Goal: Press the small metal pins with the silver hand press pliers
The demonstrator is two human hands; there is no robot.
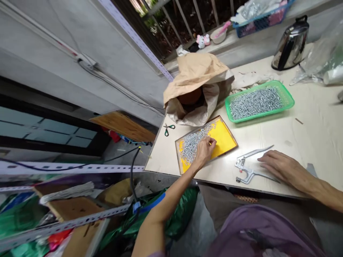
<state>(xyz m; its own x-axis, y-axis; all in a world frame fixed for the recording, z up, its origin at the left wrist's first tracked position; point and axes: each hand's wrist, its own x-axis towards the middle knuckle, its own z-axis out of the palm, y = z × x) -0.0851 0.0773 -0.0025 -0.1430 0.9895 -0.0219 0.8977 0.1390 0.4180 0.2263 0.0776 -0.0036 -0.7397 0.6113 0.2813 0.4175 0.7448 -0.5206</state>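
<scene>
My left hand is over a shallow yellow-bottomed tray with a brown rim. Its thumb and fingertips are pinched together; anything between them is too small to make out. Small silvery metal pieces are heaped in the tray's left part, beside and under this hand. To the right, a pair of metal fastener pliers lies on the table with its handles spread. My right hand rests palm down close to the handle ends, fingers stretched out and apparently not gripping them.
Behind the tray stands an open brown paper bag. A green basket full of similar metal pieces sits at its right. Green-handled scissors lie near the table's left edge. At the back right are a metal kettle and a clear plastic bag.
</scene>
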